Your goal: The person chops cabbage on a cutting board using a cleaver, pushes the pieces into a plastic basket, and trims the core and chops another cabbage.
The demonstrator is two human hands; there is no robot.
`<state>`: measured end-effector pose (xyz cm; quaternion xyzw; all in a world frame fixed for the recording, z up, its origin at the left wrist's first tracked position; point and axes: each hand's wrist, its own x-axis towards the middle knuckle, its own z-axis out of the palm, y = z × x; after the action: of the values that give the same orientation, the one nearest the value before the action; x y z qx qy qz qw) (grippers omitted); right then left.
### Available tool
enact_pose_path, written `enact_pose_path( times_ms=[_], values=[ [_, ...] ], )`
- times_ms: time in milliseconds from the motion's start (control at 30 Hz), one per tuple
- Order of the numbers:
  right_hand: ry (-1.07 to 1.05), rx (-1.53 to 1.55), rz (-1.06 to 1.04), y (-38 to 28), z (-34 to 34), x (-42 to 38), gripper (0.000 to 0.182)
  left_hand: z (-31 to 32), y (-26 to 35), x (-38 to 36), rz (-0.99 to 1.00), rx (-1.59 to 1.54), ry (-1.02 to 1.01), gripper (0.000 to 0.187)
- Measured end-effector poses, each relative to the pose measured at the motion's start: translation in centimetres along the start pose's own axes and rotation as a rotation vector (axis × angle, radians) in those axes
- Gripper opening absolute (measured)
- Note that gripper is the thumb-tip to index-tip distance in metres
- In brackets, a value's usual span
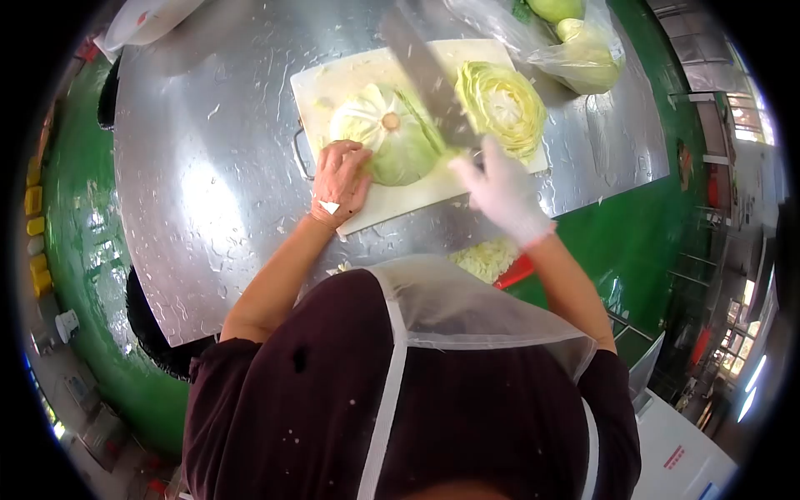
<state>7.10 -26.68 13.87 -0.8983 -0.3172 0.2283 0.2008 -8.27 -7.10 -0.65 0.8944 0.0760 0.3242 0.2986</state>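
A large cabbage piece (403, 148) lies on the white cutting board (392, 200), its pale round stem end facing up. My bare left hand (340, 177) presses on its left side with fingers curled. In my gloved right hand (498, 192) is the handle of a wide cleaver (433, 83), its blade blurred by motion, just right of the cabbage. To the right of the blade, a second cabbage piece (502, 110) shows its layered cut face. My right hand's fingers are partly smeared.
Clear plastic bags with green produce (583, 62) lie at the back right of the wet metal table (200, 192). A white bowl (152, 18) stands at the back left. Shredded cabbage (485, 260) in a red container (516, 272) is below the table's front edge.
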Motion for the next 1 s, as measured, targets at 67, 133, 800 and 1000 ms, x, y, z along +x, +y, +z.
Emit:
enact_pose_path(
  times_ms=[67,133,800,1000],
  values=[
    [0.121,0.042,-0.090,-1.4,-0.1,-0.9,0.039,0.7,-0.5,-0.9,-0.042,-0.036,0.044,0.034],
    [0.090,0.012,-0.095,0.1,2.6,-0.7,0.037,1.3,-0.9,-0.9,-0.053,-0.039,0.079,0.029],
    [-0.112,-0.191,-0.116,-1.6,2.8,-1.2,0.030,1.3,-0.4,-3.4,-0.224,-0.122,0.249,0.022],
    [-0.219,-0.312,-0.150,-1.0,5.8,-2.0,0.026,-1.3,1.4,-4.0,-0.102,-0.009,0.046,0.027]
  ],
)
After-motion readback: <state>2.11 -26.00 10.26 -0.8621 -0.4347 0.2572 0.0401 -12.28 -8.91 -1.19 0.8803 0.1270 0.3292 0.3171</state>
